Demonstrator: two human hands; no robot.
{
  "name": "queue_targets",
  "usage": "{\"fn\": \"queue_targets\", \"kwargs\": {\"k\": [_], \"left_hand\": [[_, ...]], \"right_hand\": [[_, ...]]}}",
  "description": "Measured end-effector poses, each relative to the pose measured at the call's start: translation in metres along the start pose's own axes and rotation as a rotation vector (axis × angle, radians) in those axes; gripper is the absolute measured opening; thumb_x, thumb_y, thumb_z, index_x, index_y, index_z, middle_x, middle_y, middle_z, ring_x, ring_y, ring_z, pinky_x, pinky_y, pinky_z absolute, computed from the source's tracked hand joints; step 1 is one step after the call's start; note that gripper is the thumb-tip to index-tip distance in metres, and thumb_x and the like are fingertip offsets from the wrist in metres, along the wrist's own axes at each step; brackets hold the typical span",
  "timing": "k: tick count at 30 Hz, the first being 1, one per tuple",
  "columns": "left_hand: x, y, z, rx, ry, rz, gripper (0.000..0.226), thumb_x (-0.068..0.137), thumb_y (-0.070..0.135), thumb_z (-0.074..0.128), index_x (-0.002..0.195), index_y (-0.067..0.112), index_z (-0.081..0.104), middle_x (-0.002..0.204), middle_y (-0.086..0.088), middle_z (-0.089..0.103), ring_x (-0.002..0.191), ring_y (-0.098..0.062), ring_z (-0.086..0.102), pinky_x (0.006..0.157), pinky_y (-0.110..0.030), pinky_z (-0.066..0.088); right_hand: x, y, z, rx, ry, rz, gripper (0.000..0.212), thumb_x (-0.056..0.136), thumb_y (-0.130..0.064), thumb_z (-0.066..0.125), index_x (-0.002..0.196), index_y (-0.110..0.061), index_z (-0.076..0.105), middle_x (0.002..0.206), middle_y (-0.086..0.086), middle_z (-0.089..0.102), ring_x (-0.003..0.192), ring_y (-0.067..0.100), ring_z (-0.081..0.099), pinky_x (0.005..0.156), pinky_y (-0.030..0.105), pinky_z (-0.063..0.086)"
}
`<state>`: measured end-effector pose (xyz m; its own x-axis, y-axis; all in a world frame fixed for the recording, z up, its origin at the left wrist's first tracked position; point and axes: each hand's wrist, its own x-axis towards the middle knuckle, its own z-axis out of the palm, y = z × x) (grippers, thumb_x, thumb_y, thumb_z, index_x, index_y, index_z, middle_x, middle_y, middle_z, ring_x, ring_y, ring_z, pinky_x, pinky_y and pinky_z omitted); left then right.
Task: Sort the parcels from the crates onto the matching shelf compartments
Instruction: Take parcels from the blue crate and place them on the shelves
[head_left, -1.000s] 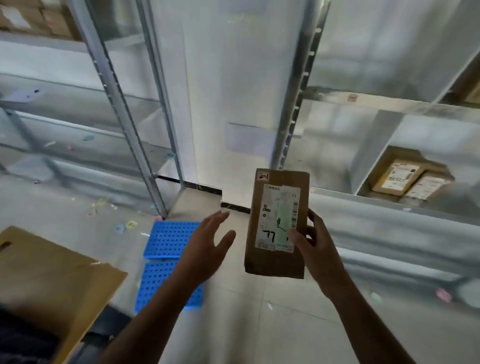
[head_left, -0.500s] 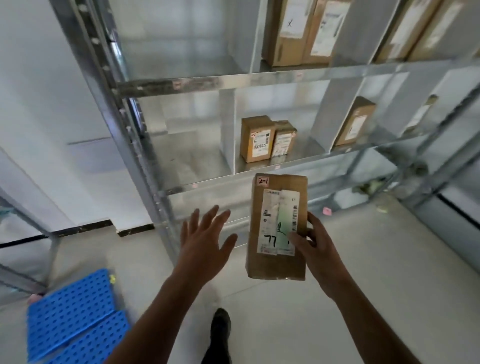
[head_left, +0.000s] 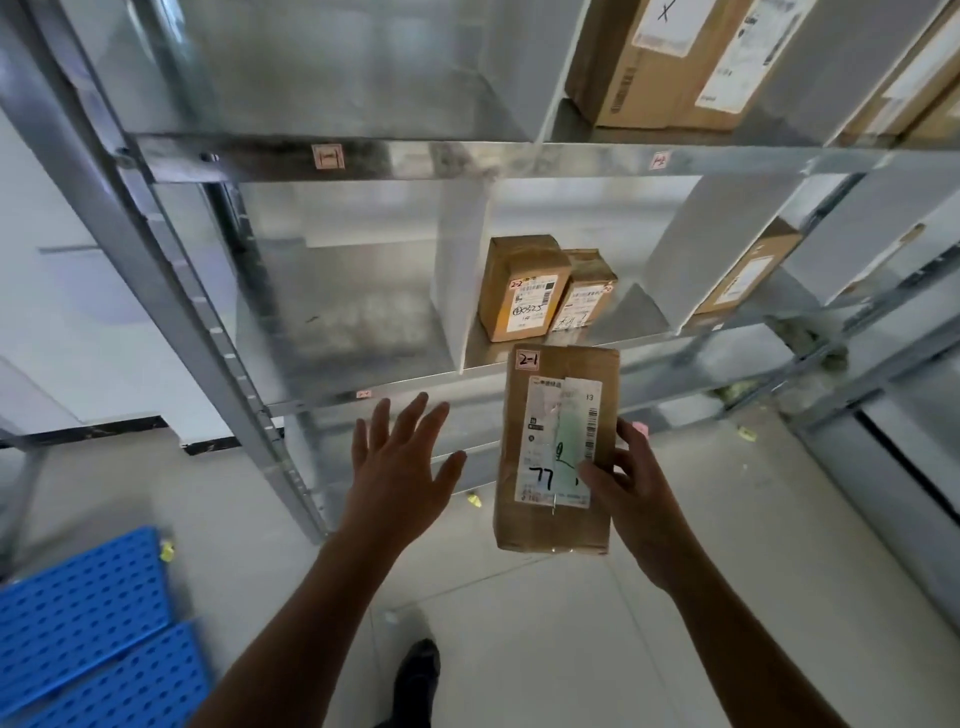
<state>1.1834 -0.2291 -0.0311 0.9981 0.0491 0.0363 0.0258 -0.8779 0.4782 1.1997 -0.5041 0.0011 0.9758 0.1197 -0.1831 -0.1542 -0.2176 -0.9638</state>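
Delivery is the step in hand. The right grip (head_left: 631, 499) clasps a brown parcel (head_left: 558, 447) marked 2-1 and holds it upright in front of the metal shelf (head_left: 332, 402), just below its middle level. The left grip (head_left: 400, 467) hangs beside it, fingers spread, holding nothing. One of the 2 boxes (head_left: 522, 288) beyond is tagged 2-2, so the bay (head_left: 353, 322) to their left is likely 2-1. The parcel needs to go up and left.

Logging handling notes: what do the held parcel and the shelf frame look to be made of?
Held parcel: brown cardboard by the look, matte, with soft creased edges and slightly dented faces.
Shelf frame: sheet metal, probably galvanised steel, going by the dull silver, mottled sheen, blurry reflections and the punched upright.
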Motion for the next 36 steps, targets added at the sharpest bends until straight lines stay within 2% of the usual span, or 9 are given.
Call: {"fn": "queue_targets", "kwargs": {"k": [4,10,16,21,27,31,34,36], "left_hand": [[0.024,-0.001,-0.001,0.037,-0.009,-0.026,0.065,0.101,0.059,0.042,0.159,0.034,0.026,0.171,0.002,0.013,0.157,-0.032,-0.006,0.125,-0.059,0.0],[0.049,0.004,0.009,0.067,-0.002,-0.064,0.07,0.097,0.063,0.038,0.159,0.036,0.021,0.171,0.003,0.012,0.157,-0.031,-0.005,0.125,-0.059,0.002],[0.073,0.021,0.033,0.046,0.03,-0.174,0.072,0.095,0.062,0.044,0.159,0.035,0.022,0.17,0.003,0.015,0.157,-0.032,-0.001,0.124,-0.056,0.001],[0.073,0.032,0.044,0.084,0.086,-0.239,0.073,0.091,0.064,0.044,0.156,0.037,0.023,0.168,0.001,0.022,0.157,-0.032,0.004,0.123,-0.061,0.008],[0.085,0.049,0.035,0.142,0.183,-0.333,0.072,0.091,0.062,0.044,0.155,0.035,0.026,0.167,0.0,0.024,0.156,-0.033,0.005,0.121,-0.061,0.008],[0.078,0.056,0.018,0.198,0.199,-0.419,0.069,0.096,0.058,0.048,0.157,0.032,0.029,0.168,0.0,0.022,0.157,-0.032,0.003,0.123,-0.062,0.009],[0.066,0.05,0.006,0.213,0.24,-0.493,0.069,0.097,0.056,0.049,0.158,0.031,0.029,0.169,0.001,0.019,0.157,-0.03,0.002,0.124,-0.061,0.007],[0.058,0.041,-0.003,0.203,0.277,-0.547,0.069,0.098,0.054,0.051,0.159,0.031,0.028,0.169,0.001,0.019,0.157,-0.03,0.002,0.124,-0.061,0.007]], "right_hand": [[0.028,-0.003,0.011,-0.008,-0.044,-0.027,0.056,0.092,-0.03,0.071,0.142,-0.034,0.047,0.125,-0.002,0.068,0.118,0.022,0.069,0.088,0.048,0.064],[0.062,-0.003,0.001,-0.012,-0.11,-0.033,0.063,0.088,-0.036,0.072,0.144,-0.036,0.043,0.128,-0.007,0.066,0.12,0.019,0.068,0.086,0.043,0.065],[0.104,-0.003,-0.021,0.019,-0.174,0.002,0.063,0.098,-0.016,0.069,0.151,-0.031,0.038,0.134,0.0,0.063,0.124,0.021,0.065,0.091,0.046,0.063],[0.133,-0.009,-0.036,0.01,-0.273,-0.015,0.06,0.099,-0.021,0.069,0.146,-0.039,0.037,0.133,-0.003,0.062,0.124,0.019,0.065,0.092,0.045,0.063],[0.158,-0.008,-0.036,0.007,-0.403,-0.102,0.058,0.102,-0.016,0.063,0.147,-0.038,0.035,0.137,-0.009,0.058,0.122,0.009,0.064,0.085,0.031,0.063],[0.173,-0.003,-0.027,0.009,-0.494,-0.117,0.065,0.101,-0.014,0.064,0.151,-0.038,0.03,0.142,-0.004,0.055,0.13,0.018,0.06,0.092,0.045,0.063],[0.18,-0.004,-0.007,-0.011,-0.559,-0.179,0.068,0.099,-0.013,0.066,0.147,-0.045,0.029,0.137,-0.007,0.058,0.128,0.011,0.06,0.084,0.029,0.063],[0.182,-0.008,0.01,-0.024,-0.607,-0.205,0.071,0.098,-0.012,0.067,0.148,-0.044,0.028,0.133,-0.011,0.059,0.126,0.005,0.06,0.083,0.023,0.062]]}}
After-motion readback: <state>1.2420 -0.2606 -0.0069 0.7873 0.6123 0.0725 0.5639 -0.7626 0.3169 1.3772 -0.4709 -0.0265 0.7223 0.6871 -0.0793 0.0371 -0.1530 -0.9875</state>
